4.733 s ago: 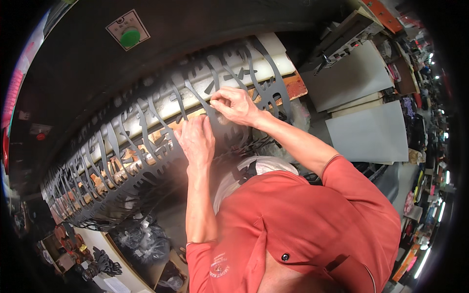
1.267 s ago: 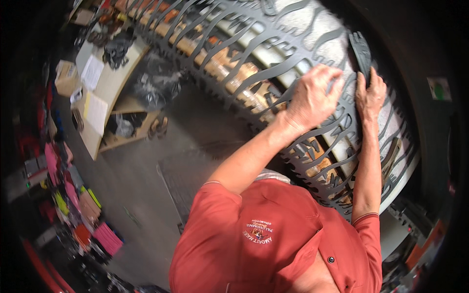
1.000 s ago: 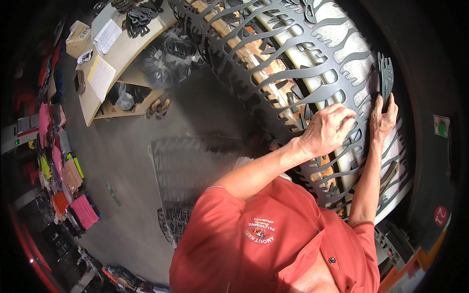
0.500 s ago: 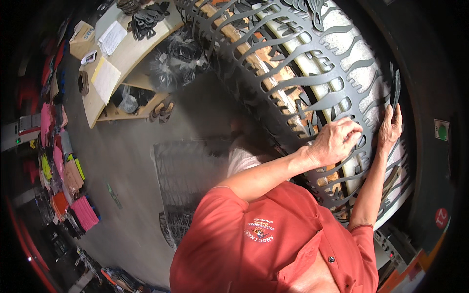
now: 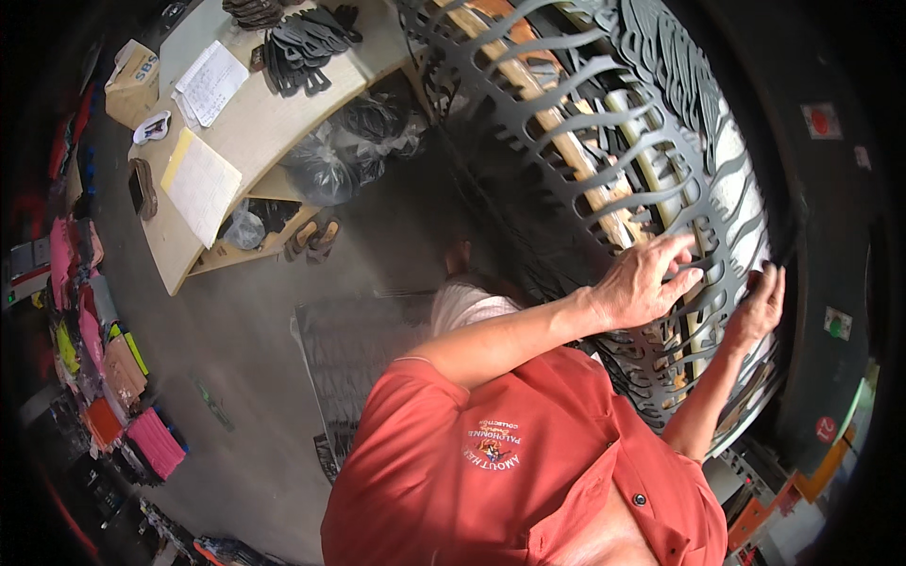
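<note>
A dark grey die-cut sheet (image 5: 651, 141), a web of wavy strips and long openings, drapes over a slatted frame in front of me. My left hand (image 5: 646, 281) is over the near part of the sheet, its thumb and index finger apart, with nothing visible between them. To its right, my right hand (image 5: 758, 307) is closed at the sheet's right edge. A dark, blurred strip-like piece (image 5: 785, 247) sticks up from its fingers. Farther up, many loose dark grey cut pieces (image 5: 670, 71) lie together on the sheet.
At the left stands a table (image 5: 269, 123) with papers (image 5: 209, 85), a carton (image 5: 132, 85) and a pile of dark pieces (image 5: 307, 47). Below are clear plastic bags (image 5: 326, 165) and sandals (image 5: 313, 238). A dark machine panel with a green button (image 5: 836, 323) borders the right.
The view has shifted, bringing more of the table and the loose cut pieces into sight. My left thumb and index finger have spread apart. The dark pieces in my right hand have tilted to the right.
</note>
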Available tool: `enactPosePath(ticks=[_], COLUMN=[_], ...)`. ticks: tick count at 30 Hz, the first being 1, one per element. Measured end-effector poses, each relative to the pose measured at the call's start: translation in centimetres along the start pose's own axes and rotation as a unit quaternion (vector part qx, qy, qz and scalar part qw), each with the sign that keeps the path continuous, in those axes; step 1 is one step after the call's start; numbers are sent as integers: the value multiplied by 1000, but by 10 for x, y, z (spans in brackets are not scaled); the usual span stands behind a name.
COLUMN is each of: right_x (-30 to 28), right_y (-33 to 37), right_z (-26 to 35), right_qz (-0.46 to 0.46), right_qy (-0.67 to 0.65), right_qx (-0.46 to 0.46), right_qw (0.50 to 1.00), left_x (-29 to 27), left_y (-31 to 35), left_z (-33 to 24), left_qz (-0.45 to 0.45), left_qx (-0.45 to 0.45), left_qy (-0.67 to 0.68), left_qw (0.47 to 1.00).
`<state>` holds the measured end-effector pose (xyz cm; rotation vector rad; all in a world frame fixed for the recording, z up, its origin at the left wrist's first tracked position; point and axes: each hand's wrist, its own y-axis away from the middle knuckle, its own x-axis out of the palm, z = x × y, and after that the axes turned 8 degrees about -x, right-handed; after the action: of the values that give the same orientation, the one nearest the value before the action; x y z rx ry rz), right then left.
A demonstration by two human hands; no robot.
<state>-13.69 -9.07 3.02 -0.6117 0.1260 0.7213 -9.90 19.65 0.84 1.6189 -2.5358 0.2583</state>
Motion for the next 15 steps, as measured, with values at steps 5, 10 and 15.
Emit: enactPosePath(ticks=[5,10,15], right_x=[122,188,205], right_y=[83,102,67], right_z=[83,119,120], right_qz=[185,263,364], right_qy=[37,90,10], right_qx=[-112,-271,-269], right_qw=[976,922,892], left_x=[-46,-81,-129], left_y=[-22,-36,-59], left_z=[-23,-22,-25], left_qz=[-42,-154,-131], left_qx=[5,83,19], left_qy=[7,-17,-118], left_qw=[999,984,984])
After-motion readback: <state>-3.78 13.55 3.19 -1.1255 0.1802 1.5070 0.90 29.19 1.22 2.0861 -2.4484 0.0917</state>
